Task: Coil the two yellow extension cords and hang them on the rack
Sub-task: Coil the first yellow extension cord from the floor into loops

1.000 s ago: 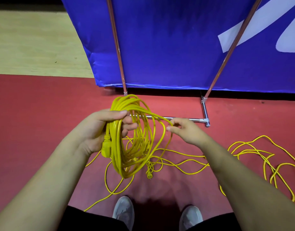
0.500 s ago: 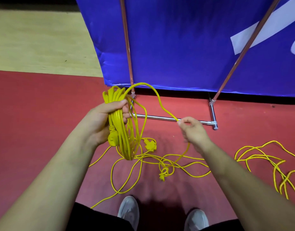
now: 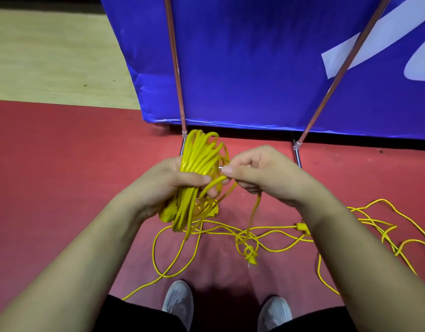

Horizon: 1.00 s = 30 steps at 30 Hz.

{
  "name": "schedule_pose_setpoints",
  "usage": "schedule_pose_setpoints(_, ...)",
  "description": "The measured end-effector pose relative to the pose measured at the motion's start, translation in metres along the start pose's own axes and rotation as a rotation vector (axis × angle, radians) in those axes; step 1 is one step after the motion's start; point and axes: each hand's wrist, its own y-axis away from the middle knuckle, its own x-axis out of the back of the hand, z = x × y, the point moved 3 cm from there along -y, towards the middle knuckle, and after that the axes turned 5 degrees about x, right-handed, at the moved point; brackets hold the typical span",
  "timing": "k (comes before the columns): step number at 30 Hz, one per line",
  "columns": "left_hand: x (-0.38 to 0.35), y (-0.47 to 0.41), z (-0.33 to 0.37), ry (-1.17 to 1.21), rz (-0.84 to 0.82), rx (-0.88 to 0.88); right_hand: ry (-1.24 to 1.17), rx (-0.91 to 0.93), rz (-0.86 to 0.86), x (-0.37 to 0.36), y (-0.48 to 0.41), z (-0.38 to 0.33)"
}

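Since half a second ago, brings right hand (image 3: pixel 262 173) in from out at the side to just beside left hand (image 3: pixel 168 185), carrying a fresh loop onto coil (image 3: pixel 199 156). Grips coil in left hand, fingers curled round the whole bundle, thumb laid across the front; holds it upright and clear of floor (image 3: pixel 63 176), just before foot of rack (image 3: pixel 175 68). Pinches cord (image 3: pixel 254 212) between right thumb and forefinger, close against coil, other fingers curled under. Lets cord hang from that pinch down to floor, through a small knot at plug (image 3: pixel 251 258), then away right in slack loops; cannot tell where one cord ends and the other starts. Judges cord light, limp and smooth-skinned: keeps no shape alone, springs out of its loops if grip eases, slides readily through a pinch. Best held at top of bundle, all loops in one fist, with feed taken close to coil and allowed to run through fingers. Expects a snag at the knot: needs shaking loose before reaching the hand. Expects plug, heavier than cord, to swing and catch as it lifts
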Motion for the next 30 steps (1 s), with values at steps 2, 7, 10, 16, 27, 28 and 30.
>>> schedule_pose_setpoints(2, -0.005, 0.0, 0.004, 0.003, 0.003, -0.007, 0.013, -0.008, -0.021, 0.01, 0.002, 0.016)
schedule_pose_setpoints(7, 0.012, -0.004, 0.004, 0.291, 0.112, 0.028, 0.334, -0.238, -0.178, 0.04, 0.019, 0.095)
schedule_pose_setpoints(10, 0.019, -0.002, 0.004, 0.18, 0.13, 0.034, 0.104, -0.231, 0.064, 0.051, 0.025, 0.11)
schedule_pose_setpoints(16, 0.024, 0.002, -0.002, 0.198, 0.133, 0.139, -0.026, -0.056, 0.353, 0.051, 0.01, 0.061)
schedule_pose_setpoints(27, 0.0, 0.004, -0.005, 0.148, -0.026, 0.196, 0.382, 0.081, -0.005, -0.01, 0.0, -0.01)
schedule_pose_setpoints(28, 0.001, 0.004, -0.004, 0.159, -0.034, 0.194, 0.384, 0.068, 0.024, -0.01, 0.0, -0.006)
schedule_pose_setpoints(30, -0.001, 0.004, -0.003, 0.222, -0.05, 0.2, 0.356, 0.023, 0.086, -0.003, 0.001, 0.009)
